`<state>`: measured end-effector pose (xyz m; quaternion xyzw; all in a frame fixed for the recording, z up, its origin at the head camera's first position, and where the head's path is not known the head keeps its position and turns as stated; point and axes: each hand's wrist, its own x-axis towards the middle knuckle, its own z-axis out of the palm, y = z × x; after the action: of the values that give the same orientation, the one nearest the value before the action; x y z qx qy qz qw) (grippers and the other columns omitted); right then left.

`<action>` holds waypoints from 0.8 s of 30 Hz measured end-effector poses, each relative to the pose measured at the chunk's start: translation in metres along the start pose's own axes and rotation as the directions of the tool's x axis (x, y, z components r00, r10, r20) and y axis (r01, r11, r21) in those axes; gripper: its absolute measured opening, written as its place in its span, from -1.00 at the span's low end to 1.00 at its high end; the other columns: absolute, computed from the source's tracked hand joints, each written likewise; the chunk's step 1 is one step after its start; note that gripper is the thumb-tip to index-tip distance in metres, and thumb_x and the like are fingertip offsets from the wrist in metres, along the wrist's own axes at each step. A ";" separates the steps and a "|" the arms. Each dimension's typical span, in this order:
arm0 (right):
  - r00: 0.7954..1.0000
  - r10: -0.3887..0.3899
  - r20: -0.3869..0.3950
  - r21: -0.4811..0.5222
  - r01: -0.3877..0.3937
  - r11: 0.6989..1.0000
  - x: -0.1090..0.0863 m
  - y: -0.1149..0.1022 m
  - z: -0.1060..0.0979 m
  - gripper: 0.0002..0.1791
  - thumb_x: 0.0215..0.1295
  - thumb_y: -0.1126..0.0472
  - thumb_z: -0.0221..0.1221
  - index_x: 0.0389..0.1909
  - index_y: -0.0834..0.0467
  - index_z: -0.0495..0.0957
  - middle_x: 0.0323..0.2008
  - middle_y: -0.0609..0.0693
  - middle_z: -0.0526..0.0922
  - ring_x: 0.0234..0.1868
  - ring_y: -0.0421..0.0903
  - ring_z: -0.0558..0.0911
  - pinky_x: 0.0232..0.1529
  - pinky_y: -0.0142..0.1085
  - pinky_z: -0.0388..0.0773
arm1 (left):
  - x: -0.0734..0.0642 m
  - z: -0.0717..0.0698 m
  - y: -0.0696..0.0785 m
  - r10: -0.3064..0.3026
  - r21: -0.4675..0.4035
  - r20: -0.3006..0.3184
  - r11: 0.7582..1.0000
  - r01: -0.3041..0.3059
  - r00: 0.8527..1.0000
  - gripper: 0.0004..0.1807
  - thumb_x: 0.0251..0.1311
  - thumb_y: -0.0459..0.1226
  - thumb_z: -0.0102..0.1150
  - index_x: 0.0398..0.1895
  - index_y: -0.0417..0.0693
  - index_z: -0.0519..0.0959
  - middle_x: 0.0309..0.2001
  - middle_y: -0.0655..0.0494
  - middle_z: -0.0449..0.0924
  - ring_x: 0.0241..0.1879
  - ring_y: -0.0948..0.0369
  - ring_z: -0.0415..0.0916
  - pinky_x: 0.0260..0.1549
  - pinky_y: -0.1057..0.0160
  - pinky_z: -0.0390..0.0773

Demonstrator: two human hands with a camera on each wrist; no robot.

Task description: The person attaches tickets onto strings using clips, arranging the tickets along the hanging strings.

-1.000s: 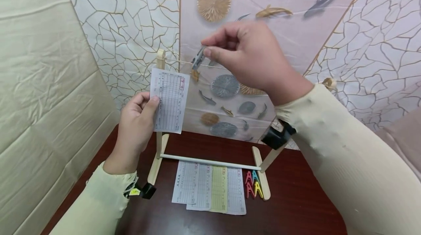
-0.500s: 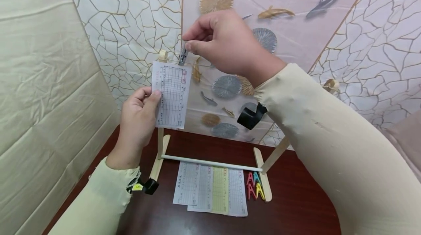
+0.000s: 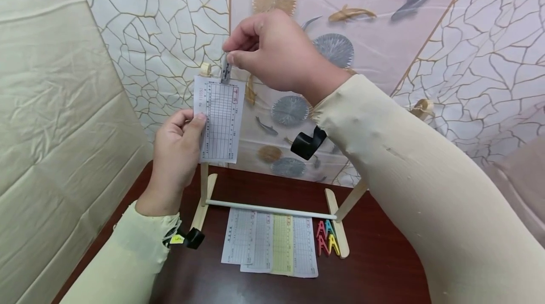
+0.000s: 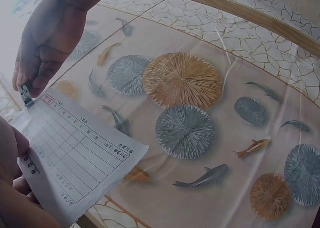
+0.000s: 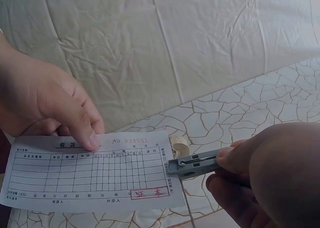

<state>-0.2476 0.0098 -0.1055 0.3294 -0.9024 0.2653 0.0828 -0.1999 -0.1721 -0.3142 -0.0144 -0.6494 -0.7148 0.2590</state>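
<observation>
My left hand (image 3: 176, 148) pinches the left edge of a white printed receipt (image 3: 221, 124), thumb in front, and holds it upright by the left post of a wooden rack. Between thumb and fingers of my right hand (image 3: 272, 53) is a grey clothespin (image 3: 226, 71), pointing down at the receipt's top edge. In the right wrist view the tip of the clothespin (image 5: 195, 164) meets the edge of the receipt (image 5: 90, 170); whether its jaws have closed on the paper I cannot tell. The rack's string (image 4: 125, 32) runs behind my right hand in the left wrist view.
On the dark table (image 3: 362, 271), several overlapping receipts (image 3: 259, 242), one yellow, lie below the rack's white crossbar (image 3: 272, 210). Several coloured clothespins (image 3: 327, 238) lie by the rack's right foot (image 3: 340, 242). A patterned cloth (image 3: 289, 152) hangs behind.
My right hand has moved left and slightly down with the clothespin, from the string to the receipt's top edge. My left hand has raised the receipt a little.
</observation>
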 end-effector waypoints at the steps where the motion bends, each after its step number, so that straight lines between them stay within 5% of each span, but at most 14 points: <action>1: 1.000 0.004 0.004 0.001 -0.004 1.000 0.001 0.000 0.000 -0.87 0.60 0.14 0.39 0.03 0.02 0.83 -0.09 -0.17 0.83 -0.08 -0.30 0.72 0.07 -0.44 0.64 | 0.000 0.000 0.000 -0.001 -0.005 0.000 1.000 0.001 1.000 -0.74 0.68 -0.15 0.21 0.05 -0.18 0.70 -0.15 0.08 0.83 -0.16 0.16 0.79 -0.19 0.27 0.82; 24: 0.994 0.012 0.112 0.013 -0.013 1.000 0.005 -0.001 0.007 -0.65 0.59 0.11 0.41 0.31 0.02 0.77 0.10 -0.16 0.87 0.10 -0.36 0.77 0.21 -0.45 0.67 | 0.004 0.000 0.000 -0.005 -0.009 0.015 1.000 0.006 1.000 -0.70 0.66 -0.13 0.23 0.11 -0.19 0.73 -0.09 0.04 0.84 -0.16 0.16 0.84 -0.19 0.27 0.84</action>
<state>-0.2510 0.0030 -0.1092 0.3386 -0.9058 0.2531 0.0280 -0.2031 -0.1730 -0.3126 -0.0192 -0.6480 -0.7185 0.2521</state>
